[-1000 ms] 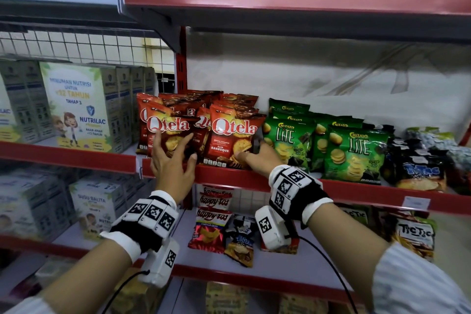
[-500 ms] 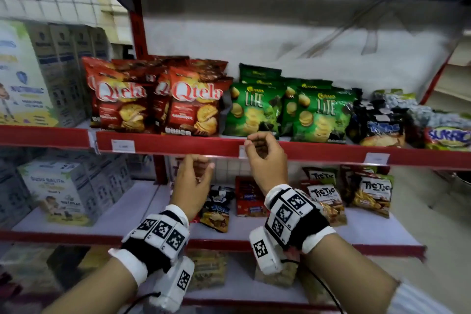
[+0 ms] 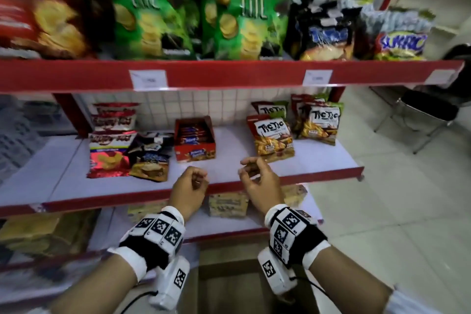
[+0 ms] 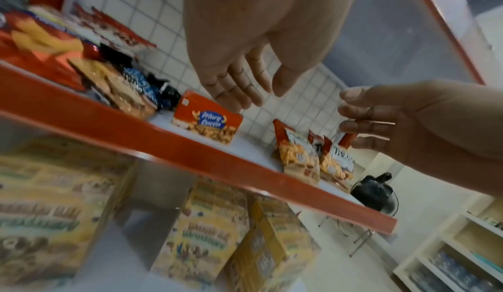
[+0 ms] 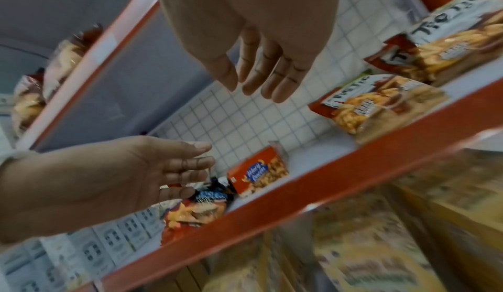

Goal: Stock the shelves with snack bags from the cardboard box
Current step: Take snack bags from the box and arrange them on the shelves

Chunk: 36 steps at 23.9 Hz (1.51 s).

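My left hand [image 3: 196,178] and right hand [image 3: 252,169] hover side by side, empty, fingers loosely curled, in front of the middle shelf's red edge [image 3: 318,177]. The wrist views show the left hand [image 4: 245,85] and right hand [image 5: 250,79] with relaxed fingers holding nothing. Just beyond my right hand lies a Tic Tac snack bag [image 3: 274,137]. A red box of nuts [image 3: 195,140] stands behind my left hand. On the upper shelf [image 3: 229,74] stand green Lite bags [image 3: 244,18] and red Qtela bags [image 3: 33,7]. A brown cardboard surface [image 3: 226,288] shows low between my forearms.
Happy Tos bags [image 3: 108,153] and a dark snack bag [image 3: 150,158] lie at the middle shelf's left. Yellow boxes [image 3: 228,204] sit on the shelf below. A black chair [image 3: 428,112] stands on the tiled floor at the right, before pale side shelving [image 3: 443,25].
My view has dropped from the upper shelf to the middle one. Both hands have left the Qtela bags and come down, empty, in front of the middle shelf.
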Tool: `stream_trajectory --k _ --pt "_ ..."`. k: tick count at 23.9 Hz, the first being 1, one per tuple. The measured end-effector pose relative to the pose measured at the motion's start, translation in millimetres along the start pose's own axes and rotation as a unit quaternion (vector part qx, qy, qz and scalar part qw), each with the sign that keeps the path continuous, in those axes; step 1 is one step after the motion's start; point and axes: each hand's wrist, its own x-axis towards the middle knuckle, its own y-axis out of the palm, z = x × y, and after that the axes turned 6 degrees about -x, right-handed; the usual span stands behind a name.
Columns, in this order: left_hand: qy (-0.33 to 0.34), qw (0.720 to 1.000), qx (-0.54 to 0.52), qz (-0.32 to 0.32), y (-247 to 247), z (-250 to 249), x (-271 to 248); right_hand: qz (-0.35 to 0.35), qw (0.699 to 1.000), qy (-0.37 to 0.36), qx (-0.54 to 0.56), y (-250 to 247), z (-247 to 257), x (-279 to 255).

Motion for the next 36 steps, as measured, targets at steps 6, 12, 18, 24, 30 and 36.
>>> stream_trajectory --k 6,12,18,24,30,36 --pt "-0.084 0.994 0.028 0.056 82.2 73.4 -15.4 0.069 0.991 0.112 -0.024 -13.0 -115.9 -26.6" --pt "-0.164 0.984 0.027 0.066 138.0 150.6 -24.0 0.129 0.972 0.186 -0.064 -4.2 -216.7 -54.6" --pt "-0.171 0.978 0.060 0.100 181.4 231.0 -22.1 0.141 0.965 0.202 -0.091 23.0 -319.3 -84.0" --pt "-0.174 0.975 0.077 0.118 247.2 351.8 -29.9 0.127 0.959 0.229 -0.105 74.5 -443.0 -117.5" --pt "-0.171 0.964 0.078 0.190 294.7 459.7 -48.6 0.215 0.955 0.146 -0.141 128.1 -546.1 -141.9" --pt "-0.157 0.938 0.111 0.288 312.9 493.3 -42.2 0.402 0.850 0.102 -0.326 130.9 -596.5 -133.0"
